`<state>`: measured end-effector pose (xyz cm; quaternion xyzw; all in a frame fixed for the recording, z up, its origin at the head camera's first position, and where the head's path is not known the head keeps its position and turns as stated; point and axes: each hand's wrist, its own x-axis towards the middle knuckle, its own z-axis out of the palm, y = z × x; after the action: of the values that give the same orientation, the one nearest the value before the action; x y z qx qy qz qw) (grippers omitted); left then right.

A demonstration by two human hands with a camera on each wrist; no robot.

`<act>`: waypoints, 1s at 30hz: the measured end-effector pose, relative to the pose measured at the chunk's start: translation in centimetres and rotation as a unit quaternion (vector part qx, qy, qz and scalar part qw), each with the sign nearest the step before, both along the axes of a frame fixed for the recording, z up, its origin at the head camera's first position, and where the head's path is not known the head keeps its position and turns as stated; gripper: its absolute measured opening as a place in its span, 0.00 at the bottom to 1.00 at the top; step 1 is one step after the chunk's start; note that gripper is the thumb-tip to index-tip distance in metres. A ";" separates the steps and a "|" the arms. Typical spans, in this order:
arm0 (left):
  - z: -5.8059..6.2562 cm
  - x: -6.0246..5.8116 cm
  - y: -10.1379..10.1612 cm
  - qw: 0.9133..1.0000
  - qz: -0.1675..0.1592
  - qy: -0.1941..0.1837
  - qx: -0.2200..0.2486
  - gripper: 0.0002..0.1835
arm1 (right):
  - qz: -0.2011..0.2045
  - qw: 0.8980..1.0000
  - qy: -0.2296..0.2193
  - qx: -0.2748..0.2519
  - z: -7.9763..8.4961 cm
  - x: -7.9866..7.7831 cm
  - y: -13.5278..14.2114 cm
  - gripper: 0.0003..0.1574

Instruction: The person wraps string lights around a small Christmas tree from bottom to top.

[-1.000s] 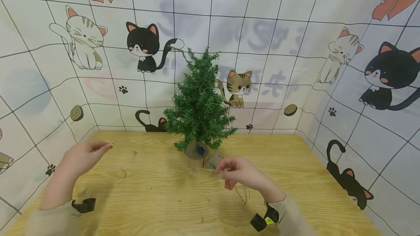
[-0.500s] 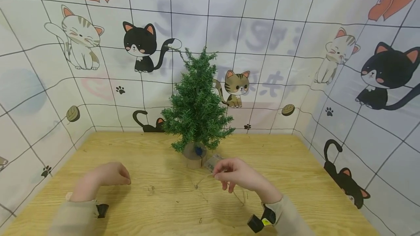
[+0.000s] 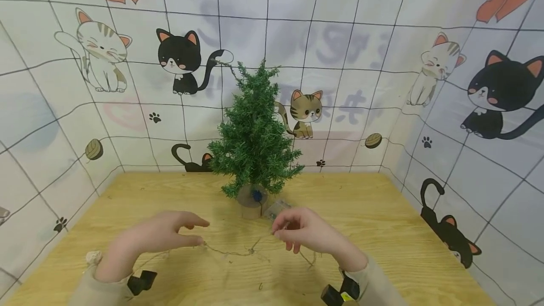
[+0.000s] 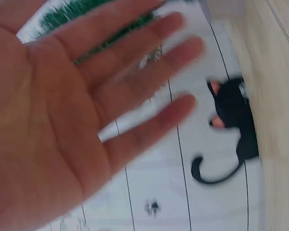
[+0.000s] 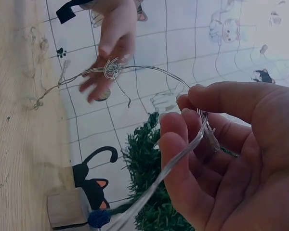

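A thin, clear wire light string (image 3: 229,252) runs across the table between the hands, with a small tangled knot (image 5: 113,69). My right hand (image 3: 312,233) pinches it between thumb and fingertips, and more wire trails past the palm in the right wrist view. To the left, my left hand (image 3: 165,234) hovers over the table near the string's other stretch; in the left wrist view its fingers (image 4: 135,142) are spread, with nothing in the palm. Behind the hands stands a small green artificial Christmas tree (image 3: 257,136) on a round wooden base (image 3: 251,210).
A flat transparent box (image 3: 275,208) lies right of the tree base, partly behind the right hand. A blue bobble (image 3: 257,195) sits at the base. A cat-print cloth (image 3: 340,51) walls in the wooden table (image 3: 361,211) at the back and sides.
My left hand has moved right and toward the middle, and its fingers have opened from a pinch. The string now stretches across the table. My right hand stays nearly in place.
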<state>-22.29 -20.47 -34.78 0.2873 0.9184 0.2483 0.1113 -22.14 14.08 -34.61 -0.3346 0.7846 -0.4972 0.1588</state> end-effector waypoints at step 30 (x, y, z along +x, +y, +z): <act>3.3 1.6 -2.9 0.943 -0.182 0.087 0.265 0.13 | 0.086 0.992 -0.079 -0.052 0.5 1.3 -0.7 0.29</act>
<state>-20.70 -23.36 -31.48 0.4888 0.7575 0.4328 -0.0057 -20.85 13.40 -34.12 -0.3688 0.7107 -0.5469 0.2447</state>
